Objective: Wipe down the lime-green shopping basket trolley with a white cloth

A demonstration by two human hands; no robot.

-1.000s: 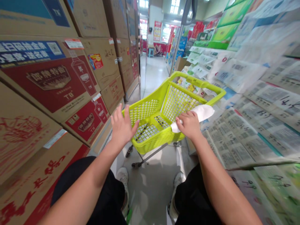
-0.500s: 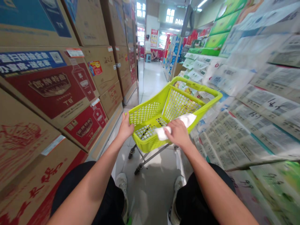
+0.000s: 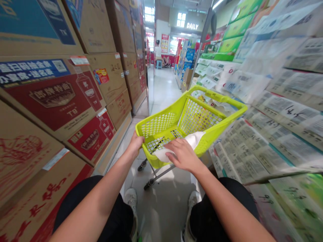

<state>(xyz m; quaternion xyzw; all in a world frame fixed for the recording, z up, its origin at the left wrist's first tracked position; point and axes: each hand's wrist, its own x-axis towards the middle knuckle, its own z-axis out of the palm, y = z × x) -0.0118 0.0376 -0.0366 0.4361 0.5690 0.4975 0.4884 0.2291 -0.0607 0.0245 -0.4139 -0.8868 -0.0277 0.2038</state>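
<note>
A lime-green plastic shopping cart (image 3: 161,125) on a grey wheeled frame stands in front of my knees, turned at an angle. My left hand (image 3: 137,143) grips the cart's near left corner, fingers wrapped round the rim. Over the near rim, my right hand (image 3: 182,154) presses a white cloth (image 3: 195,138) against the plastic. The cloth sticks out on both sides of that hand, and part of it lies under the palm. Through the lattice walls some yellow and white packs show behind the cart.
Stacked cardboard cartons (image 3: 55,97) line the left side. Wrapped tissue packs (image 3: 285,111) are piled along the right. A tiled aisle (image 3: 164,80) runs ahead to a person (image 3: 157,50) near a blue stool (image 3: 158,64). A metal post (image 3: 202,43) rises beyond the cart.
My right hand has slid left and down along the near rim with the cloth. The cart sits slightly lower and farther right in view. My left hand keeps its hold on the corner.
</note>
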